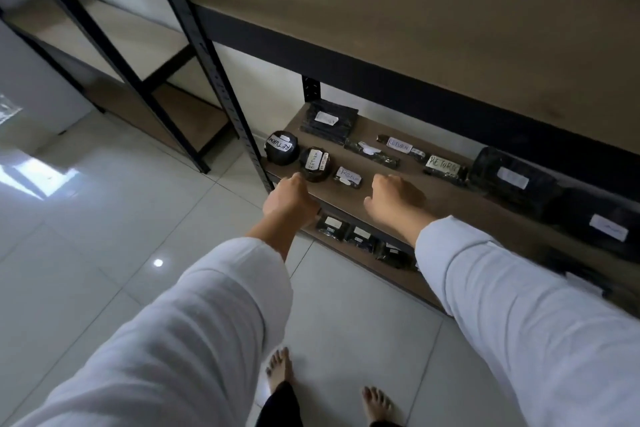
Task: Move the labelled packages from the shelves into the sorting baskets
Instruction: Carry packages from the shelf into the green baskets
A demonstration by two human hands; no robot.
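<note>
— Head view: what do we have in front of us?

— We see a dark metal shelving unit with brown boards. On the middle shelf (433, 191) lie black-wrapped packages with white labels. At its left end stand two round packages: the first round package (281, 148) marked RETURN, and just beside it the second round package (314, 165), also marked RETURN. Next to that lies a small flat package (348, 177).

— And our hands?

— Our left hand (289, 199) reaches to the shelf's front edge, just short of the second round package; we see only its back, the fingers curled away from us, so we cannot tell whether they touch or hold anything. Our right hand (394, 198) hovers over the board near the small flat package, fingers curled under, and we cannot tell their grip either. Both arms wear pale sleeves.

— What else is on the shelves?

— Farther back lie a square package (329, 121), slim ones marked RETURN (398, 145), and big bags (512, 177) to the right. More small packages (332, 225) sit on the bottom shelf (398, 279). We stand barefoot on the white tiled floor (104, 218).
</note>
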